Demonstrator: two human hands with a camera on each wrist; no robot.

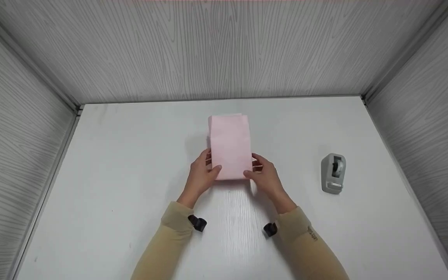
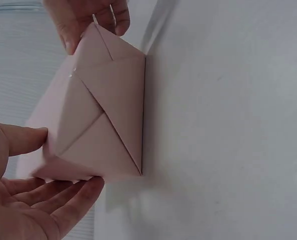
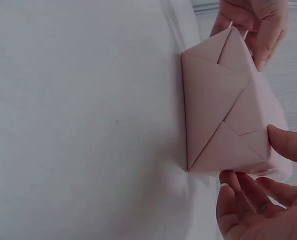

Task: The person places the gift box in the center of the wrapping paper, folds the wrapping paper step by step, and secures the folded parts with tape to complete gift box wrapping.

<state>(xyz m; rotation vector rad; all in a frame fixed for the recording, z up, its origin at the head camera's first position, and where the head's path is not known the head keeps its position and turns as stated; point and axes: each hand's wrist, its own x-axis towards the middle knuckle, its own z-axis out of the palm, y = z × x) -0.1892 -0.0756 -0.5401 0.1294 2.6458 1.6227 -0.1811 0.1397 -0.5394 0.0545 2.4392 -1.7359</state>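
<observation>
A box-shaped pink paper package is held between the two hands at the middle of the table. Its near end is closed with crossed, diagonal paper folds. At the far end, layered paper edges stick out. My left hand grips the near left corner, thumb on top and fingers along the side. The right hand holds the opposite corner the same way, its thumb on the upper edge. The package's lower edge is close over the white tabletop in the wrist views.
A grey tape dispenser with a roll in it stands on the right side of the white table. Grey wood-grain panels rise behind the table and along both sides. A dark wrist camera sits by the left cuff.
</observation>
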